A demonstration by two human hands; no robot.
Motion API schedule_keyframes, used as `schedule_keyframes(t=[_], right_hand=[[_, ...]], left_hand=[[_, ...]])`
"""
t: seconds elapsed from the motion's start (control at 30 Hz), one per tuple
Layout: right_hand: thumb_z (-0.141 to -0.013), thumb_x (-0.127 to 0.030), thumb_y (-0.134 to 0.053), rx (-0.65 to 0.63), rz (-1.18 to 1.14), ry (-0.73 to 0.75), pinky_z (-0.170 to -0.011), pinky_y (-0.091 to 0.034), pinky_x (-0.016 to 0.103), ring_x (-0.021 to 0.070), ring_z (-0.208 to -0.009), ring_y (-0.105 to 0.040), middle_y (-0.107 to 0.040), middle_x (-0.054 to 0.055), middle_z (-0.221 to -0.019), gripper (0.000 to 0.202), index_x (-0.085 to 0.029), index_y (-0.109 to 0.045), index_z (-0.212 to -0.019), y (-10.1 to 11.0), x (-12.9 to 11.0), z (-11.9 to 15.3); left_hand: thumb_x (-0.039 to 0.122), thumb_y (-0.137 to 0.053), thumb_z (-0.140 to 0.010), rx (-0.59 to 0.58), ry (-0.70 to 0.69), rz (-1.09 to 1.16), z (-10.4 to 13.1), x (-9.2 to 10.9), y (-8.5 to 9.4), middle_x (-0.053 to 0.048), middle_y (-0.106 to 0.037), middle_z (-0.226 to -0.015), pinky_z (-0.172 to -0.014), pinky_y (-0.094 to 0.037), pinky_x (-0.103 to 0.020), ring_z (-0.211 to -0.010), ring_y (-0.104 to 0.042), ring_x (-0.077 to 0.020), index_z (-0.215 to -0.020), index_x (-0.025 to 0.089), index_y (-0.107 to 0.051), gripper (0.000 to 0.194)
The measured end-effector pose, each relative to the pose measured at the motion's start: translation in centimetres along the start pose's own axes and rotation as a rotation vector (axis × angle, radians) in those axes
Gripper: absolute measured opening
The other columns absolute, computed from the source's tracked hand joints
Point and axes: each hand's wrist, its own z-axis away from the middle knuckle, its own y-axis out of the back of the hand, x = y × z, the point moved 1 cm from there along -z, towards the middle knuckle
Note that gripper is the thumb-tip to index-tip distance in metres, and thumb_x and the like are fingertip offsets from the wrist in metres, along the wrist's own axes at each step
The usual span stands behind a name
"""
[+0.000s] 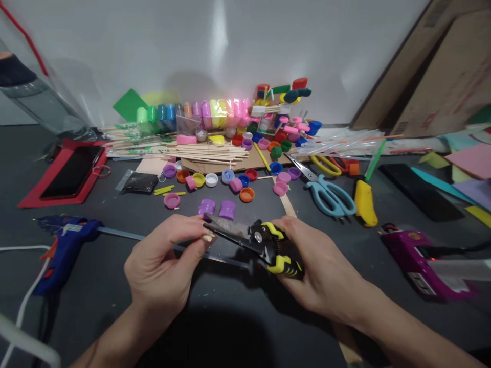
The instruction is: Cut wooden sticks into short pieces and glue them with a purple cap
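Note:
My right hand point(318, 266) is wrapped round the black and yellow handles of a cutting tool point(259, 237), whose blades point left. At the blade tips, my left hand point(169, 260) pinches a tiny pale piece point(208, 237); its shape is mostly hidden by the fingers. Just beyond the blades stand two purple pieces point(227, 210). A clear glue stick point(226, 261) lies on the dark table below the tool, partly covered by my left hand.
A blue glue gun point(67, 245) lies left, near a phone point(72, 171) on red paper. Bottle caps point(247, 194), wooden sticks point(210, 152) and clay tubs point(171, 115) spread behind. Blue-handled scissors point(332, 197), a yellow cutter point(365, 203) and a purple device point(429, 266) lie right.

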Motion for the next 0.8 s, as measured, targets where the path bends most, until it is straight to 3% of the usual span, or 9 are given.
schedule_keyframes(t=[0.47,0.63,0.8], right_hand=[[-0.080,-0.018,-0.052,-0.004,0.051,0.032,-0.064,-0.050,0.034,0.0233,-0.074,-0.059,-0.062,0.010,-0.086,0.025,-0.016,-0.050,-0.105,0.02,0.10,0.24],[-0.079,-0.015,-0.051,0.004,0.084,0.032,-0.057,-0.045,0.031,0.0209,-0.066,-0.057,-0.061,0.007,-0.079,0.019,-0.017,-0.051,-0.097,-0.02,0.34,0.45],[-0.078,-0.016,-0.053,-0.038,0.006,-0.003,-0.061,-0.046,0.031,0.0210,-0.070,-0.058,-0.062,0.008,-0.084,0.021,-0.017,-0.051,-0.099,0.02,0.22,0.56]], left_hand=[[-0.004,-0.067,-0.074,-0.033,-0.004,-0.011,0.05,-0.04,0.14,0.004,-0.073,-0.078,-0.086,-0.060,-0.032,-0.083,-0.073,-0.0172,-0.084,0.025,-0.071,0.031],[-0.003,-0.069,-0.073,-0.029,0.012,-0.048,0.23,-0.03,0.10,0.004,-0.073,-0.076,-0.081,-0.061,-0.031,-0.081,-0.074,-0.0184,-0.083,0.026,-0.072,0.031],[-0.004,-0.068,-0.075,-0.024,0.050,0.000,0.03,0.18,0.02,0.003,-0.072,-0.075,-0.079,-0.060,-0.028,-0.081,-0.073,-0.0168,-0.081,0.024,-0.071,0.029]])
